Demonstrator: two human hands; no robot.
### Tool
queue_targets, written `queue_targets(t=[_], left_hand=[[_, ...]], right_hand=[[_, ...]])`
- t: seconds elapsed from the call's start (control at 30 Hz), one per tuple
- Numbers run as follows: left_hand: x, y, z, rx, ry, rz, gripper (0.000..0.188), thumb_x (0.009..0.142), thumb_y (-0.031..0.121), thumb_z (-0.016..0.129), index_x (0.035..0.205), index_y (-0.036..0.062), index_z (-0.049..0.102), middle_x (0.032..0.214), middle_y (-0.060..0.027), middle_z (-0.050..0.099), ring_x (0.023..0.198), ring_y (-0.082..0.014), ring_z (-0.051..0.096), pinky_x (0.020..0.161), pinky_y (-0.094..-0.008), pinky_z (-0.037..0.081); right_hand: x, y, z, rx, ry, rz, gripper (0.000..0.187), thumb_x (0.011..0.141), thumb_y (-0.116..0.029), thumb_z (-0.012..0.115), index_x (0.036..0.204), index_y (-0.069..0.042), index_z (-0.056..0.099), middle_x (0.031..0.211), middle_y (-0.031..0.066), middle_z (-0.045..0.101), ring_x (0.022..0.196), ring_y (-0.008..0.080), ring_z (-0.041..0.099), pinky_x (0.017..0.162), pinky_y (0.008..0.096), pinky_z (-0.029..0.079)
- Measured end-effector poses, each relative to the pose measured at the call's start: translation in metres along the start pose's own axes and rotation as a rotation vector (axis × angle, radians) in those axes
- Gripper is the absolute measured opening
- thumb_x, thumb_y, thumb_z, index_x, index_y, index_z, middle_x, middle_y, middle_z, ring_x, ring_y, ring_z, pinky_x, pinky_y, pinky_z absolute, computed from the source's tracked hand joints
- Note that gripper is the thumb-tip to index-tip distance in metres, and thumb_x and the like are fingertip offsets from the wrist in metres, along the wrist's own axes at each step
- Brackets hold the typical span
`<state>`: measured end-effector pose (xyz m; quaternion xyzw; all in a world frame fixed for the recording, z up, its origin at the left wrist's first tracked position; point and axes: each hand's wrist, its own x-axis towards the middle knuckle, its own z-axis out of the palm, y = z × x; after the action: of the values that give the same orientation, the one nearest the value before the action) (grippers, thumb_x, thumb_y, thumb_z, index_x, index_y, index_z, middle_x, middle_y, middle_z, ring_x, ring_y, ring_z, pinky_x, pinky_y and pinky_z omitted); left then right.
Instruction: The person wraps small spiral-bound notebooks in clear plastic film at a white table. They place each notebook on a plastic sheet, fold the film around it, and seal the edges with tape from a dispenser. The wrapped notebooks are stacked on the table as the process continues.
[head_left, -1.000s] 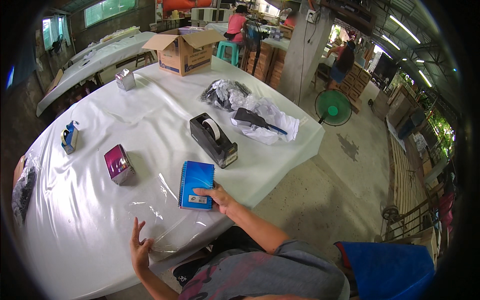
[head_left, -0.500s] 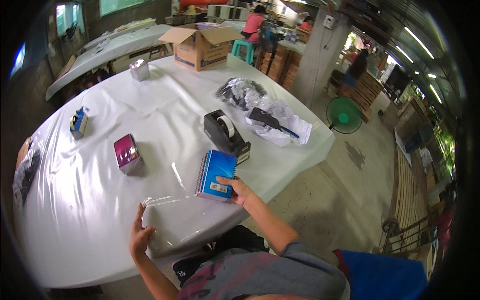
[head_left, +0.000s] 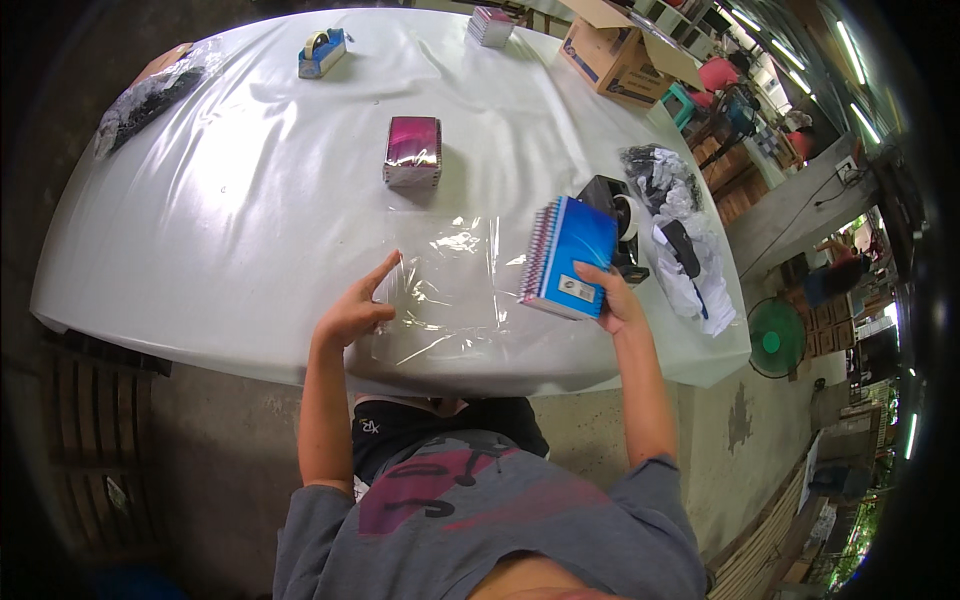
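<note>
My right hand (head_left: 622, 303) grips a stack of blue spiral notebooks (head_left: 580, 240), thumb on the cover beside a white label, fingers mostly hidden beneath. The coil edges face left. A clear plastic sheet (head_left: 450, 290) lies on the table between my hands. My left hand (head_left: 355, 308) is at the sheet's left edge, index finger stretched out along it and thumb apart; I see nothing held in it. Beyond the sheet sits a wrapped-looking stack of magenta notebooks (head_left: 413, 150). Just behind the blue stack stands a black tape dispenser (head_left: 606, 195), partly covered by it.
The white-covered table (head_left: 270, 200) also bears a blue tape dispenser (head_left: 321, 55), another small stack (head_left: 491, 27), and an open cardboard box (head_left: 620, 58). Crumpled plastic and paper (head_left: 690, 270) lie at right, dark plastic wrap (head_left: 150, 105) at far left. A green fan (head_left: 776, 338) stands beyond the table.
My view has turned down and toward the left, so the table appears shifted. My right hand still holds the blue notebooks, now beside the plastic sheet; my left hand stays at the sheet's left edge.
</note>
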<state>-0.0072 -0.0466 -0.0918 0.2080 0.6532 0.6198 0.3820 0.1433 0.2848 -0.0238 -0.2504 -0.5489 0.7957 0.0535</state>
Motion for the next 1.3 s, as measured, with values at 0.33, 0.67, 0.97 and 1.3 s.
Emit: queue_targets(t=[0.33, 0.67, 0.97, 1.3], left_hand=[[-0.002, 0.000, -0.002, 0.040, 0.065, 0.047, 0.092, 0.061, -0.004, 0.049, 0.147, 0.0078, 0.019, 0.144, -0.0074, 0.037, 0.059, -0.0069, 0.048, 0.057, -0.0224, 0.046], [-0.009, 0.033, 0.034, -0.055, 0.023, 0.149, 0.096, 0.062, -0.010, 0.049, 0.148, 0.0087, 0.010, 0.151, -0.0164, 0.020, 0.056, -0.0088, 0.050, 0.053, -0.0257, 0.048], [0.001, 0.036, 0.032, 0.249, 0.091, 0.129, 0.099, 0.061, -0.010, 0.053, 0.148, 0.0069, 0.008, 0.153, -0.0183, 0.009, 0.061, -0.0099, 0.054, 0.050, -0.0251, 0.048], [0.006, 0.031, 0.041, 0.212, 0.107, 0.109, 0.100, 0.059, -0.010, 0.049, 0.148, 0.0060, 0.006, 0.152, -0.0184, 0.013, 0.057, -0.0080, 0.054, 0.050, -0.0247, 0.049]], right_hand=[[0.064, 0.041, 0.063, -0.252, -0.255, 0.410, 0.055, 0.069, -0.018, 0.080, 0.113, 0.003, 0.056, 0.103, 0.0154, 0.065, 0.090, 0.0225, 0.066, 0.082, 0.0346, 0.054], [0.054, 0.050, 0.060, -0.273, -0.278, 0.328, 0.052, 0.069, -0.017, 0.078, 0.113, 0.001, 0.056, 0.103, 0.0136, 0.065, 0.088, 0.0210, 0.067, 0.080, 0.0335, 0.055], [0.058, 0.057, 0.053, -0.190, -0.274, 0.312, 0.051, 0.067, -0.020, 0.081, 0.109, 0.000, 0.060, 0.102, 0.0115, 0.067, 0.088, 0.0195, 0.066, 0.082, 0.0325, 0.053], [0.051, 0.045, 0.057, -0.171, -0.288, 0.258, 0.054, 0.064, -0.022, 0.083, 0.109, 0.000, 0.061, 0.100, 0.0115, 0.067, 0.086, 0.0175, 0.066, 0.079, 0.0306, 0.054]])
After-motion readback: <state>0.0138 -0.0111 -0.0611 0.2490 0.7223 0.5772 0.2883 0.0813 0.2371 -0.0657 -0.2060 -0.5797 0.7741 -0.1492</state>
